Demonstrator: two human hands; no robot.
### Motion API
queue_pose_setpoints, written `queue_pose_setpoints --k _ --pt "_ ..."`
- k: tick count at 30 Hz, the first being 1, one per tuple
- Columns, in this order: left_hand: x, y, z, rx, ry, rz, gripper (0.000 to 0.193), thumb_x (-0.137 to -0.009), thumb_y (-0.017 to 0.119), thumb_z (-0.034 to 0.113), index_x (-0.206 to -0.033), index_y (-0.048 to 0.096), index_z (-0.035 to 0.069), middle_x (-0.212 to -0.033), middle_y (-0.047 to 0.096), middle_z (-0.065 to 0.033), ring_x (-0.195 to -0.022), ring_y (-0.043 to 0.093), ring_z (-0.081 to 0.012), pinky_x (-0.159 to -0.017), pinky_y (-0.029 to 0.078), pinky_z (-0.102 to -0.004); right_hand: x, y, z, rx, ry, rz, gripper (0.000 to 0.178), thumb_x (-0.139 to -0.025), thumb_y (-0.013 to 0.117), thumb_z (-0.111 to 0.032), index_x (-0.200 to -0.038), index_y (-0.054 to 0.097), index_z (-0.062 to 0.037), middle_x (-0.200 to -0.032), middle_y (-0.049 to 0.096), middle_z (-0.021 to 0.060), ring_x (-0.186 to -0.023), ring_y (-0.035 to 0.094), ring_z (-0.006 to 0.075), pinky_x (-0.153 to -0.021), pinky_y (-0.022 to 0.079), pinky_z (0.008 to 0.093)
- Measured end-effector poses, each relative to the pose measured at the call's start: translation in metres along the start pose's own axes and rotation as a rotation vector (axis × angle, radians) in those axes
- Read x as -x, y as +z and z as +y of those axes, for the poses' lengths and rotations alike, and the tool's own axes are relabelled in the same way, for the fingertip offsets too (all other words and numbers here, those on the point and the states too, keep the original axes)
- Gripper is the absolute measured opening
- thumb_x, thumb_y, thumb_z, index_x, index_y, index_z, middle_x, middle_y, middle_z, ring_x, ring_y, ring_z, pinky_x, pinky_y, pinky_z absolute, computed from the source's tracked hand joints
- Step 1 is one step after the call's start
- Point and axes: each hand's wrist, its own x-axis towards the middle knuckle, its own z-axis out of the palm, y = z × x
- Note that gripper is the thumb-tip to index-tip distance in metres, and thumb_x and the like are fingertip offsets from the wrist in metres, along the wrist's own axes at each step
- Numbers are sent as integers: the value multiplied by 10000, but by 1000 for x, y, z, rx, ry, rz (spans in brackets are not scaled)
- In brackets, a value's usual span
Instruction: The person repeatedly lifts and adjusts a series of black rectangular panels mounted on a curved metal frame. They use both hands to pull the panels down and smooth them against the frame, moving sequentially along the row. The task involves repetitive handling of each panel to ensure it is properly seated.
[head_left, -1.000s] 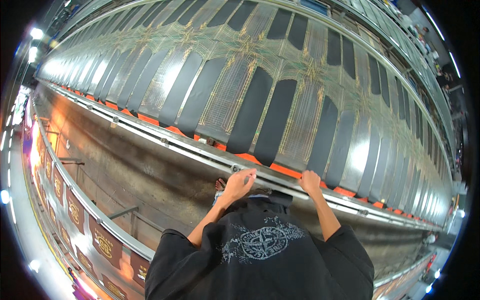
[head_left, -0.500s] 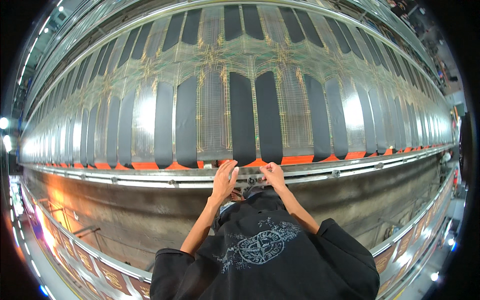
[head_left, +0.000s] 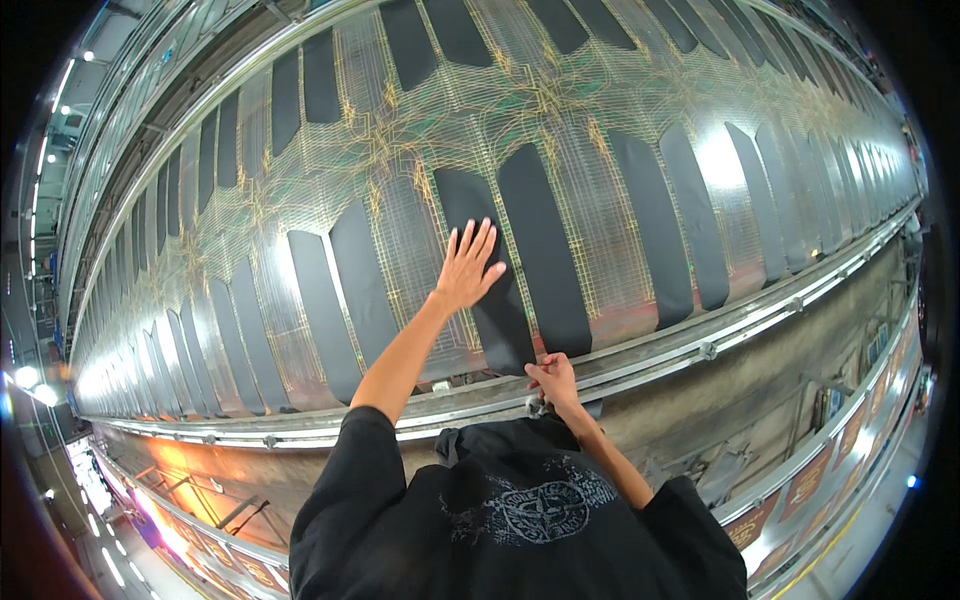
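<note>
Placement of a black fabric panel (head_left: pixel 503 318) looks, in the head view, like the step in hand, with the cloth being smoothed and squared on a long flat printing table (head_left: pixel 622 225). The left hand (head_left: pixel 467 270) is open, fingers spread and palm down, lying over the panel's left edge and holding nothing. The right hand (head_left: pixel 548 375) is curled, thumb and fingers drawn together at the panel's near right corner; it appears to pinch that edge, though how much cloth it has cannot be told. The next move seems to call for light flat pressure from the left palm while the right fingers keep the corner true to the yellow guide lines, so that no wrinkle sets in. The panel lies directly in front of the person, reaching from the middle of the table to its near edge, beside the metal rail (head_left: pixel 640 372). It is long, narrow and matte, with a shaped far end and a darker, slightly uneven lower part under the arm. Just right of it, a matching black panel (head_left: pixel 546 255) lies flat, separated by a thin pale strip.
</note>
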Motion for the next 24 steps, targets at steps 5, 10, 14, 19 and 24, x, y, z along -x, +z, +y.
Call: queue_pose_setpoints --k 5,10,14,19,24 --pt "-87 4 -59 -67 -3 43 618 -1097 349 474 -1621 314 149 -1698 241 -109 -1564 180 -383 -1271 135 -544 0 6 -12 305 70 -73 351 -896 781 -328 -836 653 -7 -697 643 50 -548 574 101 -457 406 287" --pt "-98 3 -78 29 -10 140 545 -1114 328 364 -1615 332 149 -1690 273 -91 -1559 208 -381 -1275 169 -512 -5 20 -14 458 7 -34 513 -926 719 -447 -748 638 27 -591 521 44 -580 501 126 -539 385 355" --pt "-88 -3 -92 56 6 72 526 -1118 300 336 -1616 335 169 -1688 282 -81 -1561 219 -353 -1280 154 -518 0 23 -11 452 -8 -20 534 -990 641 -435 -758 597 44 -589 463 56 -588 461 143 -545 371 374" --pt "-83 -16 -113 -149 -6 41 483 -1122 294 351 -1596 378 310 -1690 285 -22 -1561 215 -357 -1261 103 -626 46 69 -113 587 -333 -82 459 -1025 619 -317 -734 566 35 -579 477 177 -499 417 243 -519 373 425" --pt "-89 -22 -122 -22 -18 -110 520 -1120 201 427 -1605 358 322 -1711 224 -7 -1572 168 -366 -1252 73 -663 92 87 -173 587 -491 -109 420 -1029 602 -279 -731 566 15 -605 523 195 -537 522 379 -527 397 452"
